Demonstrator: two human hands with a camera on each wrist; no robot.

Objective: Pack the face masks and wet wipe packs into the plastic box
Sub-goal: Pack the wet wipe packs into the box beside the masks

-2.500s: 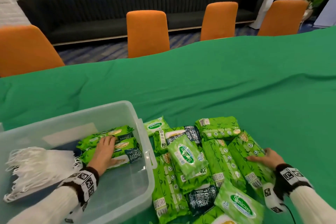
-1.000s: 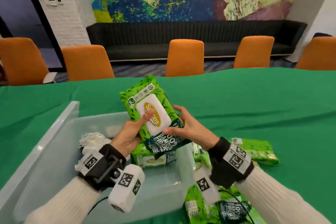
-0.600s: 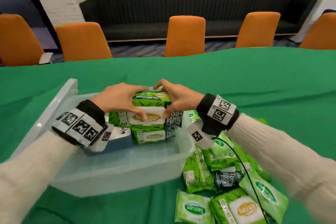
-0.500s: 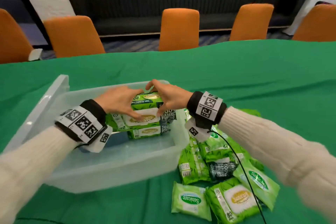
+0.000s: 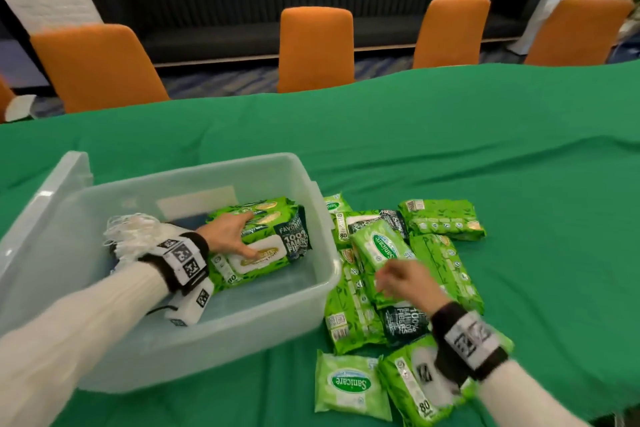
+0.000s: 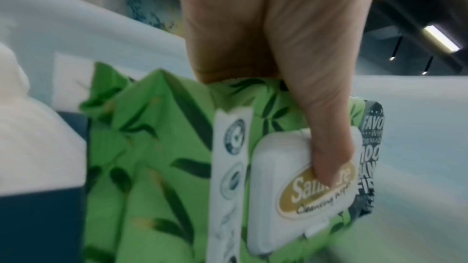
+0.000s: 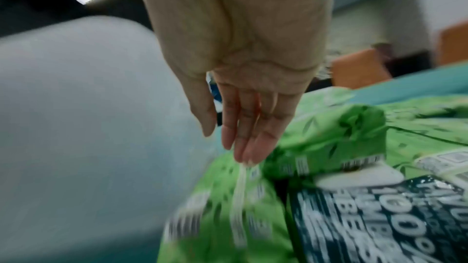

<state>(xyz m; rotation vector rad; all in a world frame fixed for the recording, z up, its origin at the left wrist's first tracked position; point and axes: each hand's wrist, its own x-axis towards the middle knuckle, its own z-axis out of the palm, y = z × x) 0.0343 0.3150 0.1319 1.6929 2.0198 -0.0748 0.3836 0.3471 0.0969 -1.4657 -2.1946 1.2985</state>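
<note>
The head camera looks forward and down across the desk (image 5: pixel 450 149), taking in the plastic box (image 5: pixel 325 218) at left, the loose wet wipe packs (image 5: pixel 443 218) at right, and orange chairs (image 5: pixel 315 45) beyond. The left wrist camera sits inside the box, close under the left hand (image 6: pixel 273 47), facing a stacked pack (image 6: pixel 157 167) also seen from the head. The right wrist camera looks along the right hand (image 7: pixel 240 67), very near the loose packs.
</note>
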